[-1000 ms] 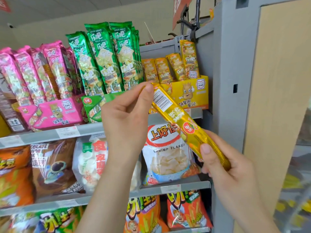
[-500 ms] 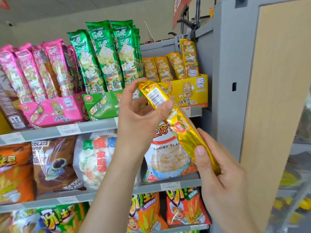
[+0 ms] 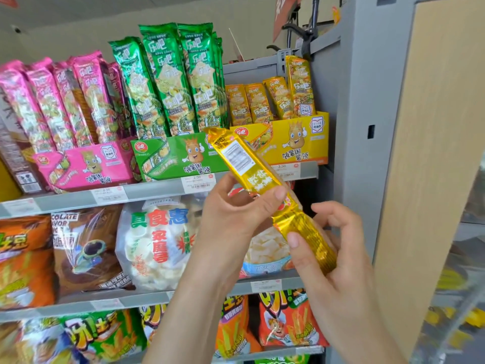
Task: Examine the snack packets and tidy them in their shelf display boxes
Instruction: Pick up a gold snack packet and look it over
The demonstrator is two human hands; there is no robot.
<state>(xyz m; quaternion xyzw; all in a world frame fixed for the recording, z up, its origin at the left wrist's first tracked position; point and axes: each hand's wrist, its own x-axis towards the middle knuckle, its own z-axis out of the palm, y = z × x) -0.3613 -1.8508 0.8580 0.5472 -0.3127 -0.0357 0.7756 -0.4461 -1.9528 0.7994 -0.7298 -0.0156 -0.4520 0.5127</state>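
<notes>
Both hands are holding one long yellow snack packet (image 3: pixel 265 190), tilted, in front of the shelves. The left hand (image 3: pixel 236 214) is pinching its middle, thumb on top. The right hand (image 3: pixel 333 256) is gripping its lower end, fingers curled behind, below the yellow display box (image 3: pixel 296 143).

Both forearms are bare, the left hand (image 3: pixel 236 214) and right hand (image 3: pixel 338 261) ungloved, ringless.

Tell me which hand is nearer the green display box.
Left. The left hand holds the yellow packet just below the green box; the right hand grips the packet's lower end, farther down and right.
</notes>
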